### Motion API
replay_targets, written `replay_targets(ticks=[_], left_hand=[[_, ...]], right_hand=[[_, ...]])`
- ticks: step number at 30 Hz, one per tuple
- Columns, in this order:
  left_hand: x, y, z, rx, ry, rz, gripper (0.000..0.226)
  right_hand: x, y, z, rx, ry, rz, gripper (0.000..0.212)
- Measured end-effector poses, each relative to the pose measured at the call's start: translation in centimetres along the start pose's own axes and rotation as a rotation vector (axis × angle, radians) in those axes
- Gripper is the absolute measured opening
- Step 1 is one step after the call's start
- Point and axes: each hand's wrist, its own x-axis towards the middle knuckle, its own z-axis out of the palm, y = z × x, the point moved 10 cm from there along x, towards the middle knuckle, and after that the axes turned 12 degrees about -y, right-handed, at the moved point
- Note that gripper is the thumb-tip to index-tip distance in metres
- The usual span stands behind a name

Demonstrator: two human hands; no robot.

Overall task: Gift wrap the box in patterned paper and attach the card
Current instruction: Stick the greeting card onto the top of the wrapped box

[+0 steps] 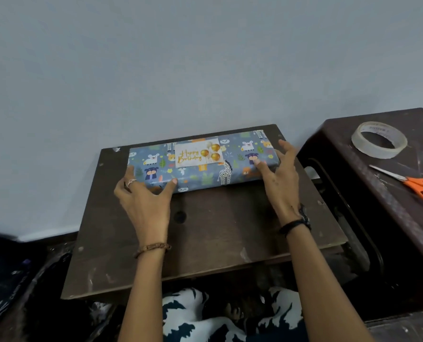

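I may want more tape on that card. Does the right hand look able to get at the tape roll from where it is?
Probably yes. The right hand rests at the wrapped box's right end with fingers spread, holding nothing. The tape roll lies flat on the neighbouring surface to its right, with nothing between them.

Both hands, left point(143, 193) and right point(278, 169), reach forward, fingers spread.

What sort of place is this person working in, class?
Probably a home craft corner: a worn wooden board against a plain wall, the wrapped box on it, tape roll and scissors nearby.
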Motion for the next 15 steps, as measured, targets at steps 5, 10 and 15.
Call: replay_targets(ticks=[5,10,15], left_hand=[[-1.1,3.7,1.5,0.330,0.001,0.203,0.082],[-2.1,6.4,6.1,0.493,-0.171,0.391,0.063],[-2.3,5.1,7.7,0.554,-0.269,0.297,0.057]], right_hand=[[-1.3,-2.5,0.5,-0.427,0.041,-0.112,0.043],[-2.7,-6.0,5.4,-0.652,-0.011,-0.333,0.037],[-2.5,-6.9,8.5,-0.763,-0.032,-0.354,0.039]])
